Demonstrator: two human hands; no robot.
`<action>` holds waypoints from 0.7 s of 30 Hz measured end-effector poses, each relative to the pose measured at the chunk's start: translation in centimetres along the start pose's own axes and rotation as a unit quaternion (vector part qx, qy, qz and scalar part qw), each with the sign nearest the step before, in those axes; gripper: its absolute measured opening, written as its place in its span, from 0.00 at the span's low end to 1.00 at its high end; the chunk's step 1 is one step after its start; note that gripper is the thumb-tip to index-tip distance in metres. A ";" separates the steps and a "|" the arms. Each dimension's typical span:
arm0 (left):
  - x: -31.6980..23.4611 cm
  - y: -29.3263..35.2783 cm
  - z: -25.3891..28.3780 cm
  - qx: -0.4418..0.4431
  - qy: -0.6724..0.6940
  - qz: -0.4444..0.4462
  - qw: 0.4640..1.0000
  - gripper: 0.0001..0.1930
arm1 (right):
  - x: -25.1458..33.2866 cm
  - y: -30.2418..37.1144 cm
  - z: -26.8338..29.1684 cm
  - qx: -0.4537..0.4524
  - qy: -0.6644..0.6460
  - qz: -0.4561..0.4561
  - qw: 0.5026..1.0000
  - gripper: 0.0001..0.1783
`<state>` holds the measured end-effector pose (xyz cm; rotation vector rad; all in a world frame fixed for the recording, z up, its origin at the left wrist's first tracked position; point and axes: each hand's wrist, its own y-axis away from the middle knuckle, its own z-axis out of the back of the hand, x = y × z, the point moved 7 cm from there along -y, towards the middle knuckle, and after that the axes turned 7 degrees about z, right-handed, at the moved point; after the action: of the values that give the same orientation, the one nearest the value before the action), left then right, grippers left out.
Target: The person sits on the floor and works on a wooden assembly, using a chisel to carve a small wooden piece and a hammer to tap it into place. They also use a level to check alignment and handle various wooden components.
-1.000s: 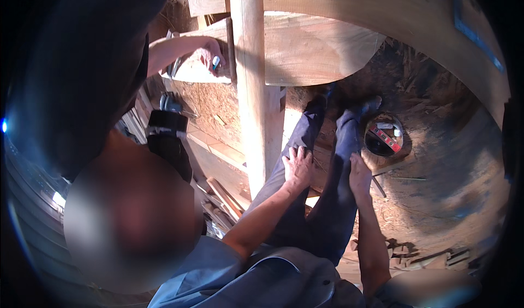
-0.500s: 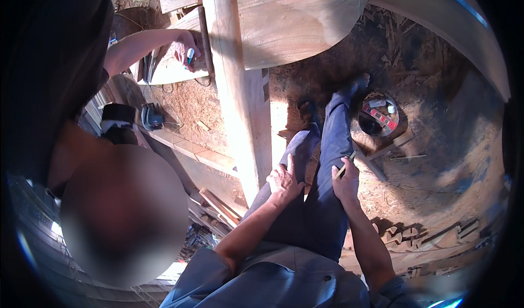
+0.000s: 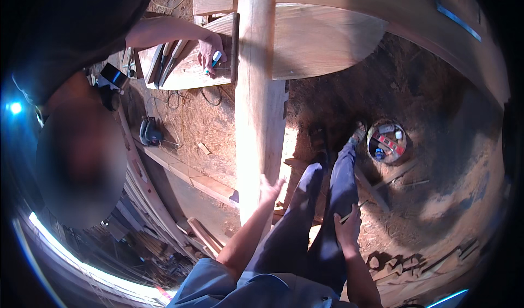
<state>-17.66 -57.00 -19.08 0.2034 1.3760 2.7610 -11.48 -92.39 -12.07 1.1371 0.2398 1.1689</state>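
Observation:
My left hand (image 3: 270, 189) is open, thumb and fingers apart, at the right edge of a thick pale timber beam (image 3: 255, 111). Bright light washes out its fingertips, so I cannot tell whether they touch the wood. My right hand (image 3: 348, 227) rests on my right thigh, closed around a thin, pencil-like stick (image 3: 346, 218). Across the beam, a co-worker's hand (image 3: 209, 50) holds a small white and blue marker-like thing (image 3: 215, 58) over a broad, curved wooden board (image 3: 188, 76). Several long-handled tools (image 3: 168, 62) lie on that board.
A round bucket (image 3: 404, 151) holding a red spirit level (image 3: 388, 144) and small items stands right of my foot. A dark power tool (image 3: 150, 132) with a cord lies at left on shavings. Wood offcuts (image 3: 398, 264) lie at lower right; a long plank (image 3: 188, 172) runs at left.
My left hand has left my thigh and moved out to the beam's edge. My right hand stays on my thigh with the stick. The whole view has shifted; the co-worker leans farther left.

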 end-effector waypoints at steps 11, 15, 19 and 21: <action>0.6 -16.4 -0.5 0.170 0.578 0.151 0.784 0.56 | -0.6 -2.1 -1.1 0.050 0.123 0.031 0.991 0.36; 0.5 -16.7 -0.7 0.185 0.595 0.158 0.766 0.56 | 0.0 -2.6 -1.4 0.060 0.130 0.038 0.989 0.36; 0.1 -16.6 -1.2 0.202 0.600 0.159 0.757 0.56 | 0.1 -2.7 -1.8 0.042 0.169 0.080 0.981 0.35; -0.1 -16.4 -1.4 0.207 0.596 0.161 0.759 0.56 | -0.2 -2.6 -2.3 0.037 0.159 0.086 0.983 0.34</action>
<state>-18.00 -48.19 -32.99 -1.7624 2.2858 2.7290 -11.52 -91.10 -15.26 1.0463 0.4399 1.5061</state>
